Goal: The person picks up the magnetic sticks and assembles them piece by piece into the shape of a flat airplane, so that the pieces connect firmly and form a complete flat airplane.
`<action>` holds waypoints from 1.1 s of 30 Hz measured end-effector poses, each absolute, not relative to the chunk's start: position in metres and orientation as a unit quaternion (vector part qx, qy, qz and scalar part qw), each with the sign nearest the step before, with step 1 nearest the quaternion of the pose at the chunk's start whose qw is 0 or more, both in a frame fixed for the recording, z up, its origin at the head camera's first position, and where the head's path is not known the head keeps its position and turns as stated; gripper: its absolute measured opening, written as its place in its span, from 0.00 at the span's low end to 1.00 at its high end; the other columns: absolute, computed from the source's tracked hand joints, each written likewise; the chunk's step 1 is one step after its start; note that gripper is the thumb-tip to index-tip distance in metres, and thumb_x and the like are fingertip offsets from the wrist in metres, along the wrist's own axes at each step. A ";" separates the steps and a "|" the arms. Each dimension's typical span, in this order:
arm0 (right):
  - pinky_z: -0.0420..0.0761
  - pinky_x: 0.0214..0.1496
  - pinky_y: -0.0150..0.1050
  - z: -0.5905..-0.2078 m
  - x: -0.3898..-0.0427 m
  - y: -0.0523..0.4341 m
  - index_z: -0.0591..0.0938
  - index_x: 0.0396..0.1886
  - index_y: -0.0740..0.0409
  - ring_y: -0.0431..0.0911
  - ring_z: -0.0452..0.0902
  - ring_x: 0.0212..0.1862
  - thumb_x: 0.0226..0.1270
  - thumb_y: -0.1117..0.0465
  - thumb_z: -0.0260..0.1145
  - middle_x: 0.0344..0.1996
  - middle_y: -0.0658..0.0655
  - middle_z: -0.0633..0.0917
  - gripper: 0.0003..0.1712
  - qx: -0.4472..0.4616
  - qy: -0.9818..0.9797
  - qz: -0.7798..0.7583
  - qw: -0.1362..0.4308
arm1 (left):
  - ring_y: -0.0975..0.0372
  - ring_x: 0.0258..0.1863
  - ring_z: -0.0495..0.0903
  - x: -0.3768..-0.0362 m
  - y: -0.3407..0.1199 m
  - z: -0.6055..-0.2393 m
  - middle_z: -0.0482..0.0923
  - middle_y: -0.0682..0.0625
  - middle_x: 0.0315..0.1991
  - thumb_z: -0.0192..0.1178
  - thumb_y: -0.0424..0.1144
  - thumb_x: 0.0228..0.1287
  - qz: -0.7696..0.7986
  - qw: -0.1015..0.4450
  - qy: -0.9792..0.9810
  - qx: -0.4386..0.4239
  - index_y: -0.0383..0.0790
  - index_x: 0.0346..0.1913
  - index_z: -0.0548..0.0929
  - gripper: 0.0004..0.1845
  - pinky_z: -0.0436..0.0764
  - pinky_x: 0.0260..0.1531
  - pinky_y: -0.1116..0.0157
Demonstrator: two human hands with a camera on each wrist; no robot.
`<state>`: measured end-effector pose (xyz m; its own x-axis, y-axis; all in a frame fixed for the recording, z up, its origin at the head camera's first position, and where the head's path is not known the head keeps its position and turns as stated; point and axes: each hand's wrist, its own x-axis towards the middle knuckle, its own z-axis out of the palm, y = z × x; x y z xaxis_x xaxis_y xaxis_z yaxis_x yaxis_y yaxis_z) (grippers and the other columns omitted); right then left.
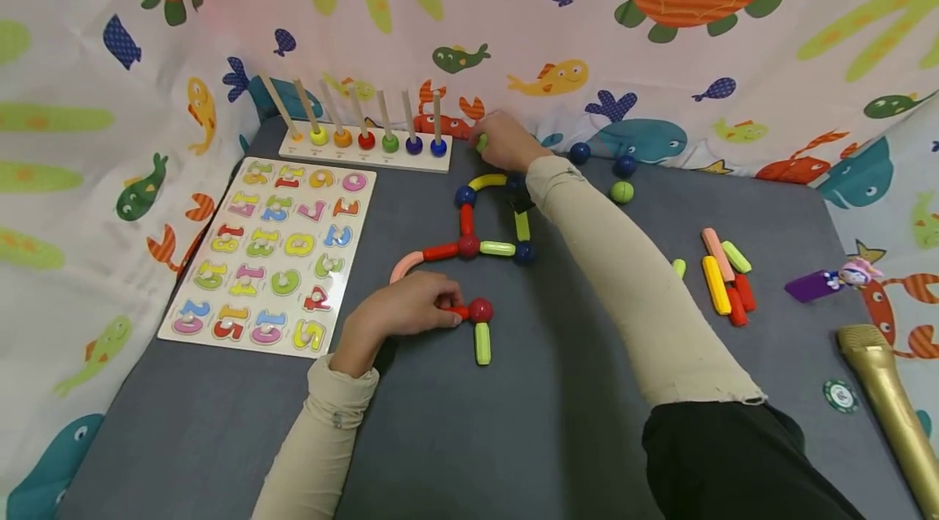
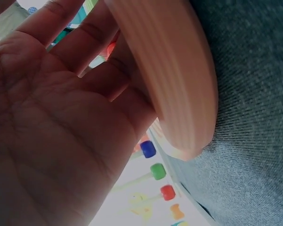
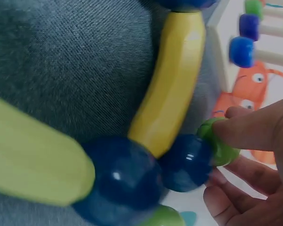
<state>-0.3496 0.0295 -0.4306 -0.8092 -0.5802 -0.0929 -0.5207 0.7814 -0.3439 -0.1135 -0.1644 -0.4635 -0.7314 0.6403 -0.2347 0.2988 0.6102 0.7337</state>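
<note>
My right hand (image 1: 508, 143) pinches a green ball (image 3: 220, 142) between thumb and fingers, near the back edge of the table. Below it lies a joined loop of sticks and balls: a curved yellow stick (image 3: 172, 80), red stick (image 1: 466, 218), light green stick (image 1: 497, 248), red ball (image 1: 468, 245) and blue balls (image 1: 465, 196). A curved pink stick (image 2: 179, 80) extends from the loop towards my left hand (image 1: 411, 304), which partly hides it. The left fingertips pinch a short red stick (image 1: 459, 312) joined to another red ball (image 1: 480, 310), from which a green stick (image 1: 482, 343) points down.
A number puzzle board (image 1: 271, 257) lies left, with a peg rack (image 1: 367, 152) behind it. Blue balls (image 1: 624, 166) and a green ball (image 1: 622, 192) sit at the back. Loose sticks (image 1: 716, 285), a purple object (image 1: 810, 286), a chip (image 1: 839, 395) and a gold microphone (image 1: 883, 402) lie right.
</note>
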 end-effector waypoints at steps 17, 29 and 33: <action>0.81 0.56 0.52 -0.415 -0.252 0.108 0.86 0.62 0.62 0.54 0.82 0.52 0.79 0.64 0.67 0.56 0.60 0.86 0.17 -0.304 0.902 -0.289 0.107 | 0.49 0.54 0.73 -0.098 -0.130 -0.456 0.76 0.46 0.58 0.65 0.28 0.74 0.274 0.206 0.876 0.338 0.51 0.67 0.83 0.24 0.76 0.58 0.50; 0.83 0.48 0.48 -0.435 -0.163 0.144 0.82 0.54 0.58 0.50 0.85 0.48 0.76 0.61 0.73 0.48 0.57 0.86 0.13 -0.267 0.859 -0.400 0.177 | 0.52 0.52 0.70 -0.102 -0.127 -0.462 0.74 0.47 0.55 0.66 0.29 0.73 0.260 0.204 0.873 0.359 0.52 0.51 0.91 0.14 0.73 0.57 0.51; 0.80 0.44 0.43 -0.446 -0.136 0.147 0.80 0.47 0.58 0.48 0.82 0.40 0.74 0.61 0.75 0.41 0.54 0.85 0.11 -0.256 0.836 -0.433 0.218 | 0.54 0.50 0.70 -0.104 -0.132 -0.463 0.75 0.50 0.52 0.67 0.28 0.72 0.306 0.213 0.855 0.360 0.51 0.50 0.90 0.13 0.73 0.55 0.54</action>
